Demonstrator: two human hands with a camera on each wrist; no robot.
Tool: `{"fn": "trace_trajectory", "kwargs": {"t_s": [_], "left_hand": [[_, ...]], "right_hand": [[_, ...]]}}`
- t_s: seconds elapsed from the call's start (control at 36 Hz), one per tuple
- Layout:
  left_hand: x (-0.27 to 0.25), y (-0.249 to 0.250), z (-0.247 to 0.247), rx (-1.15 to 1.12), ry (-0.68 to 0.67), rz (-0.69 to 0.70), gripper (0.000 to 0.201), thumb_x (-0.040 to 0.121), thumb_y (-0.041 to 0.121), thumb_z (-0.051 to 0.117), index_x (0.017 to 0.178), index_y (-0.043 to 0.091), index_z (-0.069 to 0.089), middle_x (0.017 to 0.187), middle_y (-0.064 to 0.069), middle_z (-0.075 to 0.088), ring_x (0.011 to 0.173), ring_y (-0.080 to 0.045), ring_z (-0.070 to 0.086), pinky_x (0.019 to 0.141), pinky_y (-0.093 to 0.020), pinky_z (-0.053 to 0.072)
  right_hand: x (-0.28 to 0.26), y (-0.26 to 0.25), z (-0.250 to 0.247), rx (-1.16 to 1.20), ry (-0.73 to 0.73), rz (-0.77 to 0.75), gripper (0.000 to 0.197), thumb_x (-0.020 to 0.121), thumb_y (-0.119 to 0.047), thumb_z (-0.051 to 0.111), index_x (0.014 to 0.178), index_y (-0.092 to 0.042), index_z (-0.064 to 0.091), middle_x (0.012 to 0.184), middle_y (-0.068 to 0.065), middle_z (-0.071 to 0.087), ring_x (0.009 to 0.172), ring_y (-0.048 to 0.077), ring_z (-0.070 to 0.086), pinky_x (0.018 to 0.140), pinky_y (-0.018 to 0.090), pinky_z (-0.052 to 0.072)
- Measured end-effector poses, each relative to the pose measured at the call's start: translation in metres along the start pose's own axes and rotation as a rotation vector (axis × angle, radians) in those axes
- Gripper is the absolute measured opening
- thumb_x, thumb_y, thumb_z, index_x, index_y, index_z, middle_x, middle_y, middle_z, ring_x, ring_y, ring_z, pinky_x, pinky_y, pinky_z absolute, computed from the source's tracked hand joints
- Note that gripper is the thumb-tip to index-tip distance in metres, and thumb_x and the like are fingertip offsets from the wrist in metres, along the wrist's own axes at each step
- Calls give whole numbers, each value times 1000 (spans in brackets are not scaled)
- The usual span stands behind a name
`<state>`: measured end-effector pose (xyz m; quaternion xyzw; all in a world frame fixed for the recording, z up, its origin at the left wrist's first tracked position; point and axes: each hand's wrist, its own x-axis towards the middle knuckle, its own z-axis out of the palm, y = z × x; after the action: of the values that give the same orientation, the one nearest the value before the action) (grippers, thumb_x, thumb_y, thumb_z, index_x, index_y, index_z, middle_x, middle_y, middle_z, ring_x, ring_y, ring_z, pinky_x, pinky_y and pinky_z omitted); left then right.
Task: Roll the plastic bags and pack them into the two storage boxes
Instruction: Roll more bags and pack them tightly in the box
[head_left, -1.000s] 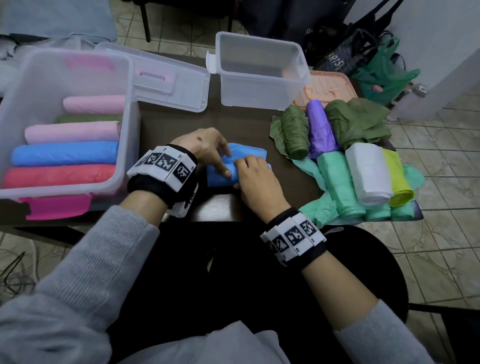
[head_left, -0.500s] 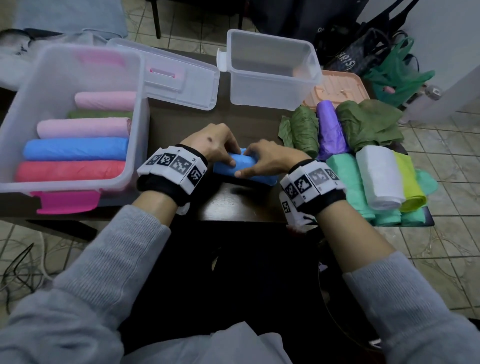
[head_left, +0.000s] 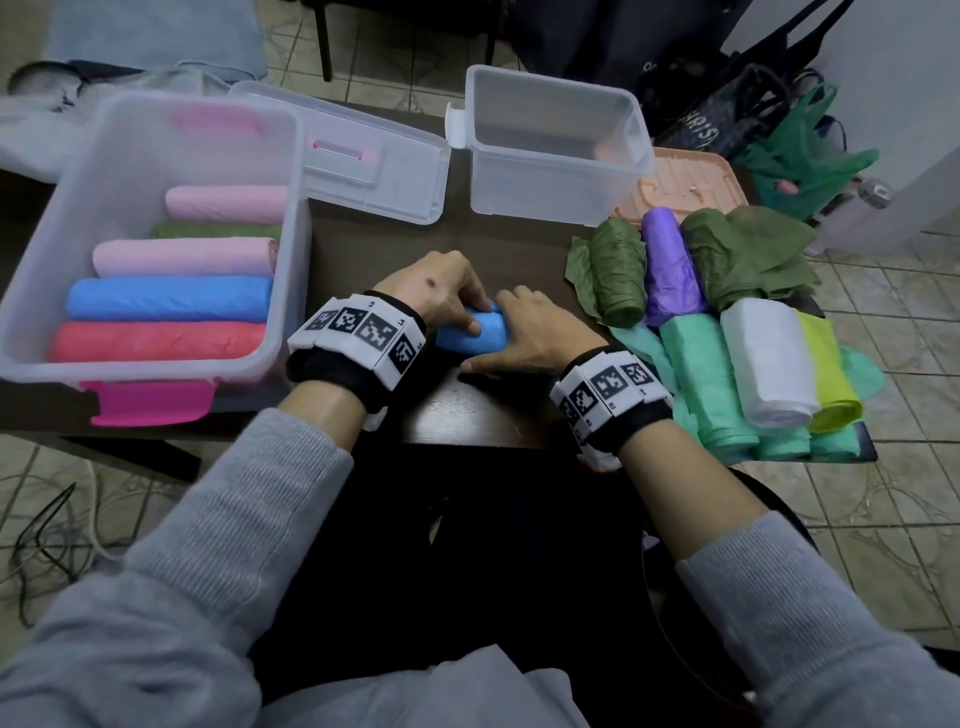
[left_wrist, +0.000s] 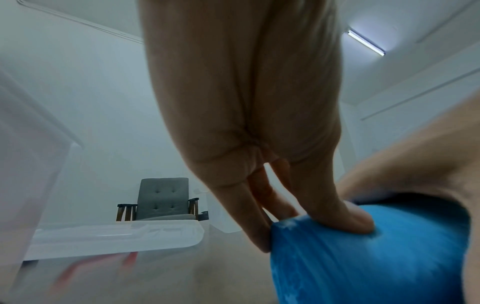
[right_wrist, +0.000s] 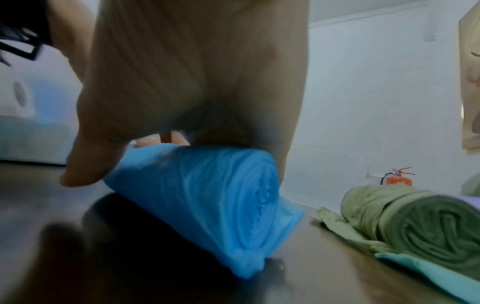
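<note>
Head view: left hand (head_left: 441, 291) and right hand (head_left: 535, 332) both clasp the blue bag roll (head_left: 475, 332) on the table (head_left: 363, 260); rolling looks finished, so next it likely goes into the large storage box (head_left: 291, 249).

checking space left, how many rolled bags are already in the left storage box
5 visible: red roll nearest, then blue roll, pink roll, green roll mostly covered, and a second pink roll farthest. More may lie hidden underneath.
</note>
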<state>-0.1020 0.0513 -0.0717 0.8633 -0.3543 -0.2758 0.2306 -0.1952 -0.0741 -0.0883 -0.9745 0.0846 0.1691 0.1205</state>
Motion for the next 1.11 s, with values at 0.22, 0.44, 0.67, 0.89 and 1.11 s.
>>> {"fn": "trace_trajectory", "kwargs": {"t_s": [0.22,0.44,0.67,0.89,1.11], "left_hand": [[-6,5,2,61,21,-12,36,80,16,73,115,23,68,116,-3,66,107,-16,60,94,-32,47],[-24,23,-5,-23,159,19,38,92,26,57,129,17,57,132,-5,58,121,-19,53,102,-25,37],[-86,17,-68,-201,668,38,36,96,34,49,129,22,57,133,3,56,123,-9,48,97,-18,33],[-156,-54,-101,-136,958,-331,45,100,40,34,125,11,57,127,-12,58,120,-24,50,95,-30,35],[-200,-109,-75,-288,903,-722,46,99,40,34,116,5,60,121,-21,58,115,-35,51,89,-36,38]], "right_hand": [[-15,-5,19,-144,195,-31,72,78,-68,55,118,-9,44,119,9,49,110,28,48,83,40,41],[-15,-8,28,-11,205,38,61,85,-56,56,118,-5,43,120,12,51,113,29,47,85,40,42],[1,-25,7,510,180,87,48,85,-53,58,100,-9,48,97,3,52,87,21,50,63,29,33],[24,-92,-44,847,298,-121,35,89,-44,58,96,-10,56,92,3,62,80,15,63,68,29,50],[49,-166,-83,875,425,-319,20,90,-37,61,83,-20,55,79,-6,59,70,4,57,66,22,44]]}}
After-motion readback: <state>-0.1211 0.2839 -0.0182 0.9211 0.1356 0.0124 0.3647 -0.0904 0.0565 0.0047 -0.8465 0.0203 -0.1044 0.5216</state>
